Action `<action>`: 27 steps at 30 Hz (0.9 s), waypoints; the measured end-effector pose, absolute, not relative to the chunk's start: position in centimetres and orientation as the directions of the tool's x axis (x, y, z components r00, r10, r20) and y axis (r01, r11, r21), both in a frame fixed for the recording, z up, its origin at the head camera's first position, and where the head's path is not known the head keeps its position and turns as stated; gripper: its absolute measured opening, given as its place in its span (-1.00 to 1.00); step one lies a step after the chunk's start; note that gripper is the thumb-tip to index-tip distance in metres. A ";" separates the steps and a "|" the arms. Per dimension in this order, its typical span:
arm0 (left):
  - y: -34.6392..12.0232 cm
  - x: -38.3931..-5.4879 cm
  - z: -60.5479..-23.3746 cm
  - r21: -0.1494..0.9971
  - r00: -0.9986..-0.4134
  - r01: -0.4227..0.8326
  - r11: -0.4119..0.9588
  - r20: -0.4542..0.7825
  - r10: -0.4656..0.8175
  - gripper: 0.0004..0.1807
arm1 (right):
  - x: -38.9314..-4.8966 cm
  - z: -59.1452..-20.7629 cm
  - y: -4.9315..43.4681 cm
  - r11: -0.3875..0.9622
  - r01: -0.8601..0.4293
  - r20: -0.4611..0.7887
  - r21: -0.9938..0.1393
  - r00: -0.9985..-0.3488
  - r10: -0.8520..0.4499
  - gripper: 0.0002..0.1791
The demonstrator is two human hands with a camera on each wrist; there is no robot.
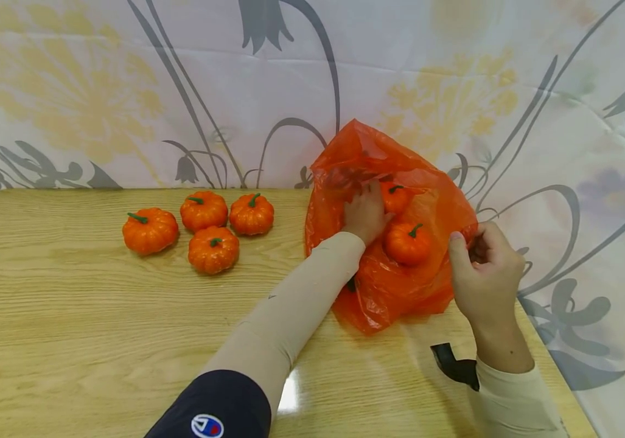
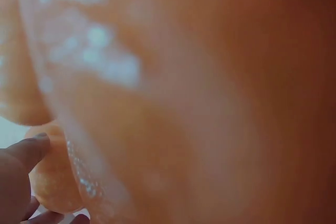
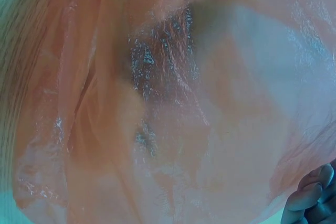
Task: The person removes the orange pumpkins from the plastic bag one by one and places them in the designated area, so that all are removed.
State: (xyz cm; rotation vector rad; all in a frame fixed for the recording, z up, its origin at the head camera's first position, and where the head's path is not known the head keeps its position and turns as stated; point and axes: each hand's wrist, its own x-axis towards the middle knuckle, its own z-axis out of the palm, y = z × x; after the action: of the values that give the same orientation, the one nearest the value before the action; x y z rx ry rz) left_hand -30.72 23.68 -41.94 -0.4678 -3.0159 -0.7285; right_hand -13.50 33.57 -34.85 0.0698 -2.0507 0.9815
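An orange plastic bag lies with its mouth open on the table. Two small orange pumpkins with green stems are inside, a front pumpkin and a rear pumpkin. My left hand reaches into the bag and holds the rear pumpkin from its left side. In the left wrist view, the thumb lies against that pumpkin and fingertips show below it. My right hand pinches the bag's right rim between thumb and curled fingers. Orange film fills most of the right wrist view.
On the table's left half sit several more pumpkins: a leftmost pumpkin, a back pumpkin, a right pumpkin and a front pumpkin. A floral cloth hangs behind the wooden table. A black strap hangs by the right wrist.
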 end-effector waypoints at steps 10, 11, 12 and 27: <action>23.1 -30.4 -41.5 0.479 -0.947 0.316 0.819 0.105 0.304 -0.26 | -13.8 -35.1 33.6 0.702 -0.392 0.725 -0.595 -0.638 0.258 -0.82; 23.1 -30.3 -41.3 0.488 -0.945 0.320 0.812 0.107 0.309 -0.27 | -13.9 -35.2 33.6 0.703 -0.394 0.727 -0.592 -0.638 0.255 -0.82; 23.0 -30.1 -41.1 0.497 -0.944 0.322 0.806 0.105 0.312 -0.28 | -13.9 -35.2 33.7 0.705 -0.394 0.727 -0.590 -0.638 0.253 -0.82; 20.3 -26.5 -38.8 0.536 -0.914 0.394 0.747 0.140 0.381 -0.24 | -14.0 -35.2 33.1 0.716 -0.405 0.740 -0.569 -0.631 0.232 -0.82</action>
State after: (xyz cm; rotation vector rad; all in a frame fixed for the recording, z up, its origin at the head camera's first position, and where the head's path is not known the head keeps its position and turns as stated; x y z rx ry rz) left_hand -26.54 20.28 -38.78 -0.6471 -2.9155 -0.9019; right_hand -13.97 33.05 -35.21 0.1314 -2.0547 0.9330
